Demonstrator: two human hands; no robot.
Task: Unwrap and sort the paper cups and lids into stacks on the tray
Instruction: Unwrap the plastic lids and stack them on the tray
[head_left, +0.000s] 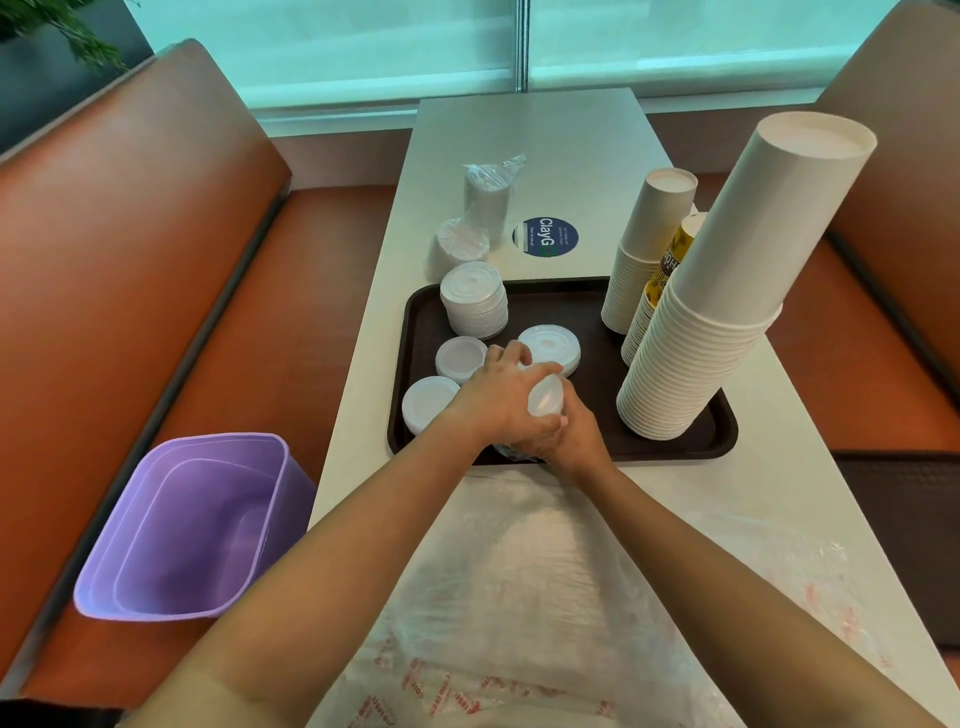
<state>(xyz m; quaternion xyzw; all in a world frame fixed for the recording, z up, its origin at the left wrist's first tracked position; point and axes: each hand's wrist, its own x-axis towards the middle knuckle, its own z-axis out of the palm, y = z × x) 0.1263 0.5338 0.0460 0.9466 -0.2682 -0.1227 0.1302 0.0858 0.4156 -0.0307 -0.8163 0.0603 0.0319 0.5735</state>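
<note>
Our white booth table (524, 135) between orange benches (135, 218), our left hand (498, 400) and right hand (571, 436) both curled around a lid stack (544, 396) above the brown tray (582, 306).

the tray (582, 299) was dark brown with a fine grid texture. the lids (474, 299) and tall cup stack (691, 364) were white; one cup (678, 254) was yellow with brown print. the bin (182, 525) was lilac, the seats (130, 234) rust-orange, the bench (571, 156) off-white with a round blue sticker (545, 237).
</note>
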